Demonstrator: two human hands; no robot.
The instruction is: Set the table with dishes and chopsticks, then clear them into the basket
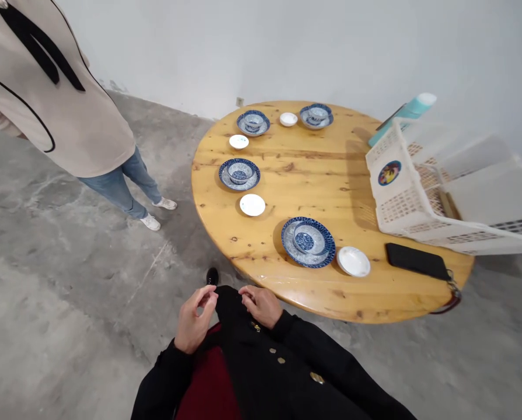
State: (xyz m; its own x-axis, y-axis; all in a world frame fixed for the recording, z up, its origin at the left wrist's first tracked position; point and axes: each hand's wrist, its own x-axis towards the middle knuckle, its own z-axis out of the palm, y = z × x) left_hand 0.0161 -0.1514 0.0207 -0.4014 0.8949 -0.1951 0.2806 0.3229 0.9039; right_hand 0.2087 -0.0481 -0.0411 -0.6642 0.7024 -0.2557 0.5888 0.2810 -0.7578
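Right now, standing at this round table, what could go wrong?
The dark strap hangs past the table's edge, so a sleeve might snag it and drag the black phone off. The white basket appears to jut beyond the edge, so a bump could tip it. A careless reach might knock the nearest bowl on its blue-rimmed plate.

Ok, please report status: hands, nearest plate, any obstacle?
Left hand, right hand: empty. Nearest blue plate: bowl on it. Nothing seen blocking; phone, white basket farther right.
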